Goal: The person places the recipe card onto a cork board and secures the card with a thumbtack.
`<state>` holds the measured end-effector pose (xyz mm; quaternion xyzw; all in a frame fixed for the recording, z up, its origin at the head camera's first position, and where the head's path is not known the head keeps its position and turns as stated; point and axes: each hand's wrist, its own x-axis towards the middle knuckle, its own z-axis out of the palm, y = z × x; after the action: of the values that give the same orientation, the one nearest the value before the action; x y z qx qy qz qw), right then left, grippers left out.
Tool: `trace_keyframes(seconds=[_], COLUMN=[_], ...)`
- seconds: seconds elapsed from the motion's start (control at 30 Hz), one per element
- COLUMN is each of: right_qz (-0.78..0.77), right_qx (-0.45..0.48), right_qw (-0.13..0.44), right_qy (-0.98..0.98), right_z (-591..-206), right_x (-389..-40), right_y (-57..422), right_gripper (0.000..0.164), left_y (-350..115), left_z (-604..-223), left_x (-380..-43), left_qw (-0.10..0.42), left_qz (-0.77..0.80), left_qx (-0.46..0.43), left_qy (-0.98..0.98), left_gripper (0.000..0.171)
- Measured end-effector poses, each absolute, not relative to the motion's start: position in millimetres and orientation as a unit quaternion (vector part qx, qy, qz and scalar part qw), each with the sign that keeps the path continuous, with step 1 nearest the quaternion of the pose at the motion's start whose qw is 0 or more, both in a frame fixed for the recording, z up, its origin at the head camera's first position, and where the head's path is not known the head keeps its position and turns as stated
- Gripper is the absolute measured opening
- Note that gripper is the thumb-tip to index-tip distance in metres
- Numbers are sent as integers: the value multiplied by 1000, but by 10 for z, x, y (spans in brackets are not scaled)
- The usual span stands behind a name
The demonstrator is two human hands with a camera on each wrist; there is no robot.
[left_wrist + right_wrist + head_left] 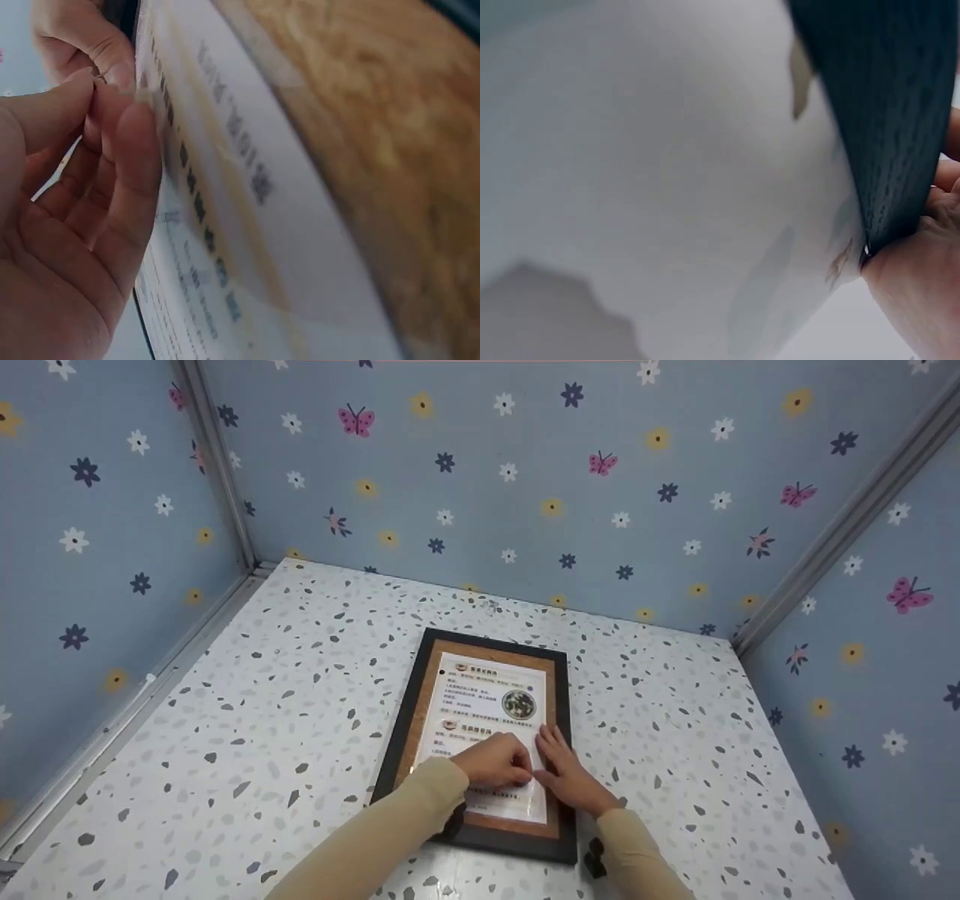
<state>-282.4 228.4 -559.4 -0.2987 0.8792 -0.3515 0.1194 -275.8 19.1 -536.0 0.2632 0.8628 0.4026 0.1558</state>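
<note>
A black-framed board (pixel 480 847) with a brown cork-like face lies flat on the table. On it is a white printed sheet (pixel 469 690) with text and a round food picture. My left hand (pixel 495 761) is over the sheet's lower right edge, thumb and fingers curled together. In the left wrist view it pinches what looks like a small piece of clear tape (pixel 142 96); the fingers partly hide it. My right hand (pixel 570 772) rests on the board's right side, fingers extended, fingertips by the sheet's edge. The right wrist view shows the dark frame edge (pixel 900 112) beside that hand.
The table (pixel 300 675) has a white speckled top. Blue panels (pixel 480 510) with flowers and butterflies stand at its back and both sides. A small black object (pixel 595 859) is beside the right wrist, and another dark patch shows at the left wrist.
</note>
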Motion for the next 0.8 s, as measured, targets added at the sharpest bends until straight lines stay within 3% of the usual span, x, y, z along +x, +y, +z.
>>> trace_keyframes(seconds=[0.8], right_qz=[-336], right_qx=[-321], right_qw=[97], right_qy=[880], right_z=[-5607], right_x=[-2814], right_y=[2293], right_gripper=[62], left_y=[331], left_z=[-5251], left_x=[-2799], left_qw=[202], left_qz=[357], left_qx=[175], left_qy=[895], left_gripper=[16])
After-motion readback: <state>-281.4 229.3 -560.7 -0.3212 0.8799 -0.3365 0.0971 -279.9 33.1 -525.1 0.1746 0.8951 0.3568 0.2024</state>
